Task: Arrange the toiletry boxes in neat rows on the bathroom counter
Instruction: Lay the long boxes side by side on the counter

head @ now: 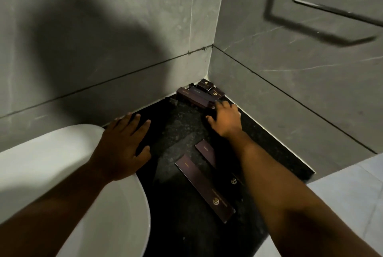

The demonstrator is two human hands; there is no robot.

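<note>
fingers (222,104) of the right hand (224,119) rest spread on a long dark-purple, gold-logoed toiletry box (195,97); left hand (122,143) lies flat.

Grey tiled walls (124,29) meet in a dim corner, chrome rail (331,8) mounted.

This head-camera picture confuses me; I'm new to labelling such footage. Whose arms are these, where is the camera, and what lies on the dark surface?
There is no machine here. A person wears one wide-angle camera on the head, looking down at their own bare arms. The left hand lies flat and empty, across the edge of the white basin and the black counter. The right hand reaches to the corner and rests on the near end of a long dark box; whether it grips is unclear. Small boxes cluster behind it. Two more long boxes lie nearer the person; the right forearm partly covers one.
</note>
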